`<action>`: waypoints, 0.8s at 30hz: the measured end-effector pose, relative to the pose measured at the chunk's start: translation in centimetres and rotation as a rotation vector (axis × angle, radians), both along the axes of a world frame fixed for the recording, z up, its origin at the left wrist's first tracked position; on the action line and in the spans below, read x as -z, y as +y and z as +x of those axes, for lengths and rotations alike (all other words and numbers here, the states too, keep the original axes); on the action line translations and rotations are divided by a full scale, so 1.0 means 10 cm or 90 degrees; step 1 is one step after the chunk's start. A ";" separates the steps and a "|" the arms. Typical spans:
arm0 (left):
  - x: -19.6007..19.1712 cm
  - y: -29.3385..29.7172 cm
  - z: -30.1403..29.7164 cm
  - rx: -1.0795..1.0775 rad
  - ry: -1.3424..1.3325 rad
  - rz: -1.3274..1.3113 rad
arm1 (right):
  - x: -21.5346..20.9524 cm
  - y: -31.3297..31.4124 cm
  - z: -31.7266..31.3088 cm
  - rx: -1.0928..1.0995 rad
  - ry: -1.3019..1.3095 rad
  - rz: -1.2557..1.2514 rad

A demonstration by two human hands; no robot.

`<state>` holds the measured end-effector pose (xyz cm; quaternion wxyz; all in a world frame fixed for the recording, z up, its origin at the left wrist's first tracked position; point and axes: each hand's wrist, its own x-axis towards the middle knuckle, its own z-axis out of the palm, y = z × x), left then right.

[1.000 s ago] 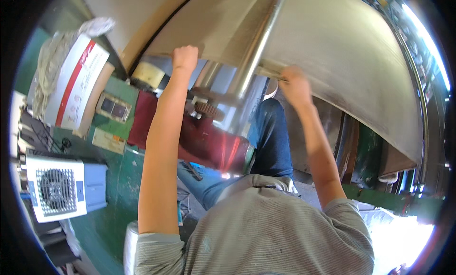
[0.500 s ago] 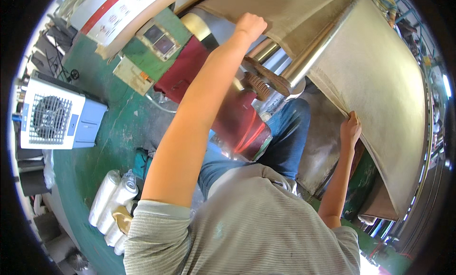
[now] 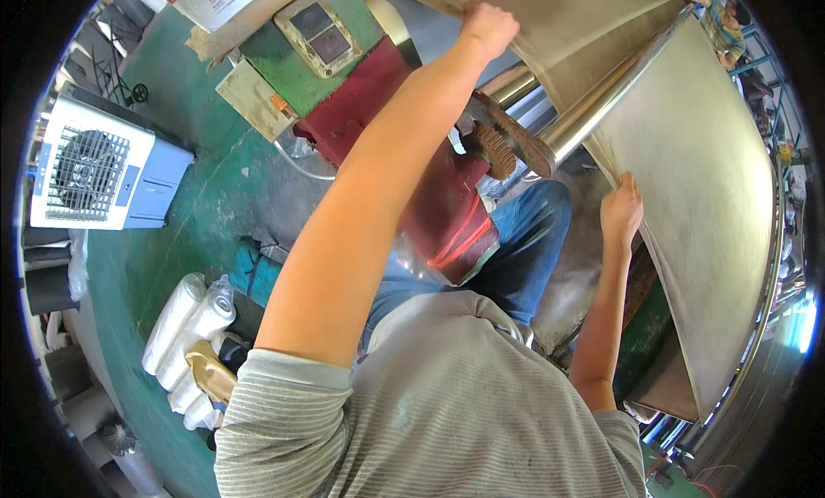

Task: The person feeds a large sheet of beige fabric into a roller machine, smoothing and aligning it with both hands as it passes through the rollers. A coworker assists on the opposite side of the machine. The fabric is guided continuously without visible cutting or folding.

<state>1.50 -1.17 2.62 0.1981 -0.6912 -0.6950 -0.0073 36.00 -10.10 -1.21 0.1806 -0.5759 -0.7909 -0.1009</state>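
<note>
White rolls (image 3: 185, 326) lie on the green floor (image 3: 206, 197); the left hand (image 3: 487, 27) grips the tan sheet's (image 3: 705, 197) upper edge, fist closed; the right hand (image 3: 620, 213) pinches its lower edge beside the steel roller (image 3: 601, 107). Since half a second ago, both hands sit slightly lower in view.

Left hand (image 3: 486, 27) raised, fisted; right hand (image 3: 620, 213) lower, fingers extended.

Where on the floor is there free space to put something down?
Bare green floor lies between the white fan unit and the red machine base. It is crowded lower left, around the white rolls.
</note>
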 end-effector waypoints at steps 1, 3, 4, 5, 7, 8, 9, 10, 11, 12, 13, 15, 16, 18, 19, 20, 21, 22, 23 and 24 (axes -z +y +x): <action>0.02 0.06 -0.01 0.067 0.031 0.017 | -0.01 0.03 -0.07 -0.007 -0.005 0.006; 0.04 0.08 -0.01 0.141 0.082 0.014 | -0.01 0.08 -0.18 -0.026 -0.008 0.017; 0.03 0.07 0.02 0.073 0.060 -0.011 | -0.02 0.09 -0.23 -0.028 -0.009 0.019; 0.03 0.06 0.05 0.005 0.038 -0.036 | -0.04 0.09 -0.29 -0.031 -0.010 0.020; 0.04 0.08 0.04 -0.092 0.007 -0.073 | -0.10 0.10 -0.43 -0.041 -0.008 0.009; 0.03 0.10 0.01 -0.119 -0.005 -0.086 | -0.09 0.13 -0.48 -0.056 -0.005 0.020; 0.05 0.12 -0.09 -0.158 -0.016 -0.099 | -0.08 0.18 -0.57 -0.083 0.000 0.031; 0.11 0.15 -0.16 -0.152 -0.007 -0.072 | -0.07 0.19 -0.63 -0.101 0.003 0.041; 0.17 0.18 -0.24 -0.146 0.003 -0.046 | -0.08 0.17 -0.69 -0.117 0.027 0.033; 0.22 0.20 -0.27 -0.139 0.011 -0.021 | -0.09 0.18 -0.72 -0.143 0.046 0.026; 0.13 0.14 -0.17 -0.023 0.023 -0.016 | -0.08 0.19 -0.70 -0.161 0.065 0.017; -0.10 0.02 -0.01 0.201 0.048 -0.003 | -0.12 0.19 -0.64 -0.201 0.085 0.006; -0.10 0.01 -0.01 0.178 0.048 -0.018 | -0.18 0.18 -0.58 -0.228 0.086 0.002; -0.06 0.00 -0.01 0.136 0.049 -0.051 | -0.17 0.23 -0.31 -0.218 0.082 0.013; -0.04 -0.01 -0.02 0.108 0.048 -0.053 | -0.16 0.24 -0.05 -0.210 0.090 0.033; -0.02 0.00 -0.03 0.067 0.052 -0.071 | -0.20 0.24 0.17 -0.118 0.069 0.027; 0.00 0.03 -0.01 0.031 0.056 -0.089 | -0.15 0.24 0.50 -0.050 0.062 0.036; 0.02 0.09 0.03 -0.004 0.059 -0.107 | -0.11 0.23 0.84 0.044 0.032 0.064; 0.19 0.26 -0.03 -0.039 0.040 -0.071 | -0.05 0.24 1.22 0.127 -0.007 0.074; 0.47 0.48 -0.23 -0.089 0.022 -0.033 | -0.01 0.25 1.39 0.250 -0.055 0.031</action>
